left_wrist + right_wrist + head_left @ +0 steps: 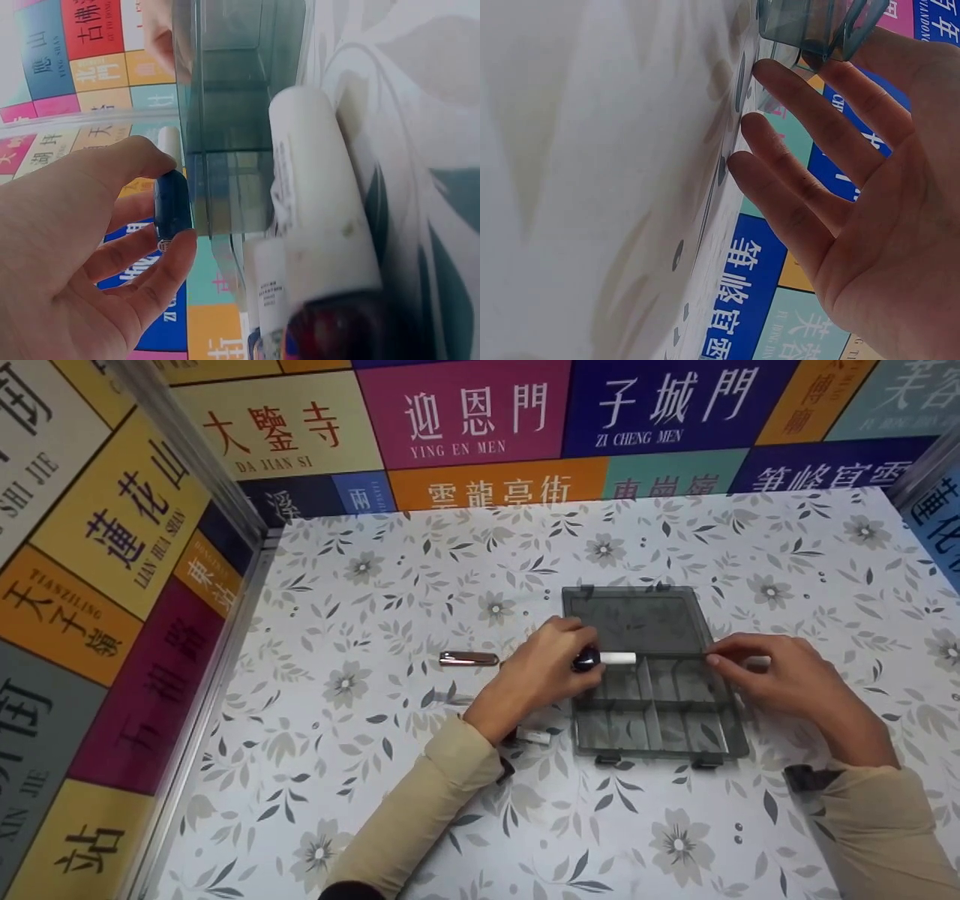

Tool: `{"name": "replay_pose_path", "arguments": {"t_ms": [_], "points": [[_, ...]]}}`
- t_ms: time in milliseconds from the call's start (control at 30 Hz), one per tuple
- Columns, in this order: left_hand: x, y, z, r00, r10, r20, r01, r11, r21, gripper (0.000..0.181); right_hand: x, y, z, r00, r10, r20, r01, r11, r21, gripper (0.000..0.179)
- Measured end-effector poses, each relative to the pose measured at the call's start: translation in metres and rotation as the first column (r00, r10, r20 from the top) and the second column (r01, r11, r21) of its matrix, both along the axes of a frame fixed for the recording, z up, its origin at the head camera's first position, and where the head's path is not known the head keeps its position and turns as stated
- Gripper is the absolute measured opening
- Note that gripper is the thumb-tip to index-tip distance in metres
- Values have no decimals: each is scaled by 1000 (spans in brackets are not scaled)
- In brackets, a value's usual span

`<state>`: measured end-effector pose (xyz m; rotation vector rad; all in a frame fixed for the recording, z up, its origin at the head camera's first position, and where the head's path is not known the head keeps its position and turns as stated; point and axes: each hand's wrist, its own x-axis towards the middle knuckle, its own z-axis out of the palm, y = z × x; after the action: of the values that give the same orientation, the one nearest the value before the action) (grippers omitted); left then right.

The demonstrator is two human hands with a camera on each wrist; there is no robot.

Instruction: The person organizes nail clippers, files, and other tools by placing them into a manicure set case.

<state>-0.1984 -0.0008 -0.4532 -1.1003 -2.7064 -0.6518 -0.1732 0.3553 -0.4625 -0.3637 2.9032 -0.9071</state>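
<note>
A smoky clear organizer box (660, 701) lies with its lid (637, 619) folded back on the flowered table. My left hand (581, 658) pinches a white tube with a dark blue cap (606, 658) and holds it over the box's left compartments. In the left wrist view the thumb and fingers of my left hand (171, 214) grip the dark cap (172, 202) beside the box wall (232, 112). My right hand (711, 658) pinches the box's right rim near the hinge. In the right wrist view my right hand (832, 56) has its other fingers (795, 172) straight under the box corner (817, 22).
A slim metallic pen-like object (469, 658) lies left of my left hand. A small white tube (534, 735) lies by my left wrist; the left wrist view shows white tubes (322, 202), one with a dark red cap. Walls with colourful signs enclose the flowered table (450, 555).
</note>
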Motion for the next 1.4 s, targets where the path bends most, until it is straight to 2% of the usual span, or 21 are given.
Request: {"name": "replay_pose_path", "arguments": {"t_ms": [400, 900, 1067, 1200, 1400], "points": [[3, 9, -1, 1000, 3, -8, -3, 999, -37, 20, 0, -2, 0, 1000, -5, 15, 5, 1000, 7, 25], [5, 11, -4, 999, 20, 42, -18, 997, -69, 24, -1, -1, 0, 1000, -4, 29, 4, 1000, 18, 27], [5, 12, -5, 999, 18, 36, -15, 996, -92, 24, 1, -1, 0, 1000, 1, 14, -1, 1000, 1, 25], [6, 14, -6, 999, 33, 23, -30, 992, -119, 25, 1, -1, 0, 1000, 5, -6, -5, 1000, -9, 21], [7, 16, -10, 997, 75, 7, -74, 991, -108, 30, 1, -1, -1, 1000, 7, -18, -7, 1000, 4, 21]]}}
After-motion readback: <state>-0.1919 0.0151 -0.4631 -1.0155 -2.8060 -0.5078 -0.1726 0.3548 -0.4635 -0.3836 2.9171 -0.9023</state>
